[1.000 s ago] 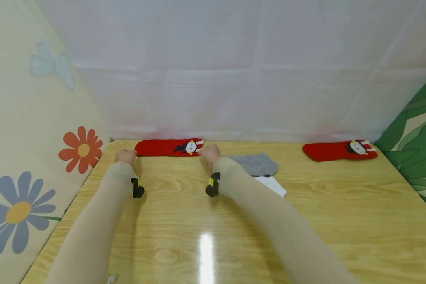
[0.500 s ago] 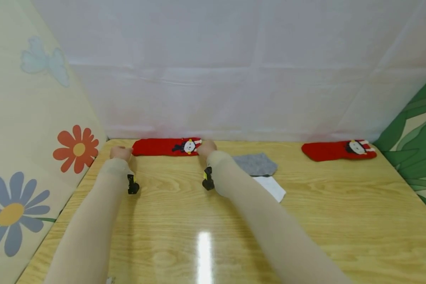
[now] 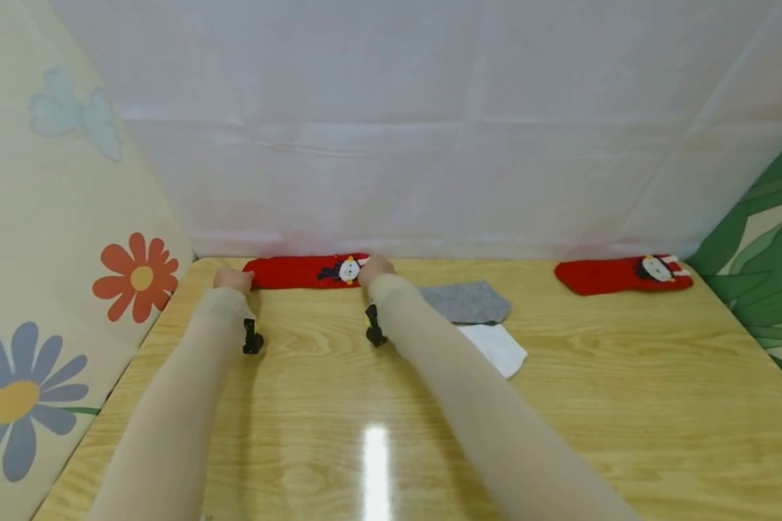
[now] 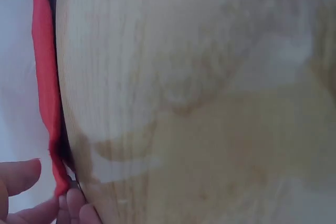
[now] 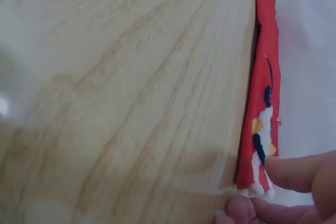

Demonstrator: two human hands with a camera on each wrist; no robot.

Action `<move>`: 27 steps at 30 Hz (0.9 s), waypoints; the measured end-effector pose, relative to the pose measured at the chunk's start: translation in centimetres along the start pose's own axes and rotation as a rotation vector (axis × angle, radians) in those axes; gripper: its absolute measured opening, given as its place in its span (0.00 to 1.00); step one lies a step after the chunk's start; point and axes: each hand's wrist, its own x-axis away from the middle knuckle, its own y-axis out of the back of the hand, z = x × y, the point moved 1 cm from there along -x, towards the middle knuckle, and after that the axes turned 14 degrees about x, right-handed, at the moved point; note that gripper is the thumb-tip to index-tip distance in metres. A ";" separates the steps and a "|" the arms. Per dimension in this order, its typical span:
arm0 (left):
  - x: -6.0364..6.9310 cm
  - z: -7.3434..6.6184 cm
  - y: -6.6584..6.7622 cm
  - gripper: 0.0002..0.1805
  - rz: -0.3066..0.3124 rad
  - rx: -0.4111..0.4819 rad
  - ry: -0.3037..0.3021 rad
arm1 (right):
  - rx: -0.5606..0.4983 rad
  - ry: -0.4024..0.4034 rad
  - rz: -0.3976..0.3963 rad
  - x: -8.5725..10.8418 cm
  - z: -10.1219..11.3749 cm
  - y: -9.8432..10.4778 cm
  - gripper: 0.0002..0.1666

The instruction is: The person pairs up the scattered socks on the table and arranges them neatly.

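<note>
A red sock [image 3: 287,272] with a cartoon figure near its right end lies along the table's back edge, against the white backdrop. At its plain left end is my left hand [image 3: 233,278]; the left wrist view shows the narrowed sock tip between the fingertips [image 4: 75,201], the thumb standing apart from it. My right hand [image 3: 375,268] is at the patterned end. There, in the right wrist view, the thumb [image 5: 294,172] lies on the figure and curled fingers sit at the sock's edge. A second red sock [image 3: 599,276] lies farther right.
A grey cloth piece [image 3: 472,300] and a white cloth piece [image 3: 498,349] lie right of my right forearm, which partly covers them. The wooden table [image 3: 625,405] meets a flower-painted wall [image 3: 52,289] at left and a leaf-painted wall [image 3: 769,260] at right.
Both hands stay at the red sock's two ends. The right hand and forearm have shifted slightly left, and more of the white cloth shows. The second red sock has not moved.
</note>
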 end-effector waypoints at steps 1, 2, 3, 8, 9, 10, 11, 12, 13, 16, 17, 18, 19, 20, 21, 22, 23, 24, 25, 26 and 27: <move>0.0 0.1 0.0 0.31 0.002 0.000 0.003 | -0.003 -0.003 0.002 -1.2 -0.1 -0.7 0.24; 0.0 0.2 0.0 0.31 0.002 0.002 0.006 | 0.004 -0.004 -0.024 -3.0 -0.3 -1.8 0.25; 0.0 0.2 0.0 0.31 -0.003 0.007 0.009 | 0.021 -0.002 -0.050 -5.0 -0.6 -3.0 0.25; 0.0 0.4 -0.4 0.29 -0.051 0.022 0.001 | 0.060 -0.003 -0.107 -10.8 -1.5 -6.6 0.29; 0.1 0.4 -0.5 0.28 -0.057 0.023 -0.001 | 0.060 -0.001 -0.109 -10.7 -1.6 -6.6 0.29; 0.0 0.5 -0.5 0.28 -0.061 0.016 -0.006 | 0.048 0.003 -0.093 -10.3 -1.6 -6.3 0.30; 0.0 0.6 -0.6 0.27 -0.066 0.013 -0.010 | 0.034 0.006 -0.079 -9.2 -1.5 -5.6 0.29; 0.0 0.6 -0.6 0.27 -0.069 0.014 -0.015 | 0.032 0.007 -0.080 -8.8 -1.5 -5.3 0.27; -0.1 0.7 -0.7 0.26 -0.070 0.032 -0.011 | 0.014 0.012 -0.063 -8.1 -1.6 -4.8 0.27; -0.3 1.0 -0.7 0.24 -0.085 0.108 0.001 | -0.051 0.011 -0.099 -6.5 -1.6 -3.8 0.26; -0.3 1.1 -0.7 0.23 -0.094 0.142 0.005 | -0.077 0.008 -0.133 -6.2 -1.7 -3.6 0.25; -0.4 1.2 -0.7 0.22 -0.104 0.175 0.006 | -0.088 0.001 -0.167 -6.1 -1.7 -3.7 0.25; -0.5 1.2 -0.6 0.22 -0.101 0.227 0.012 | -0.105 -0.005 -0.168 -5.8 -1.7 -3.4 0.25; -0.6 1.3 -0.6 0.22 -0.094 0.273 0.016 | -0.120 -0.014 -0.190 -5.8 -1.7 -3.4 0.24; -0.7 1.3 -0.5 0.22 -0.082 0.314 0.025 | -0.122 -0.031 -0.187 -5.8 -1.6 -3.4 0.24; -0.8 1.4 -0.5 0.23 -0.061 0.356 0.037 | -0.153 -0.045 -0.168 -3.9 -1.3 -2.3 0.23; -0.9 1.4 -0.4 0.24 -0.039 0.388 0.049 | -0.161 -0.056 -0.157 -3.4 -1.2 -1.9 0.22; -0.9 1.5 -0.3 0.25 -0.012 0.421 0.062 | -0.190 -0.066 -0.129 -2.6 -1.0 -1.4 0.21; -1.0 1.6 -0.1 0.26 0.012 0.459 0.085 | -0.215 -0.070 -0.116 -0.7 -0.8 -0.3 0.20; -0.9 1.6 0.1 0.27 0.024 0.488 0.104 | -0.236 -0.064 -0.105 0.1 -0.8 0.3 0.19; -0.7 1.6 0.3 0.27 0.028 0.516 0.122 | -0.258 -0.060 -0.091 1.2 -0.7 1.1 0.18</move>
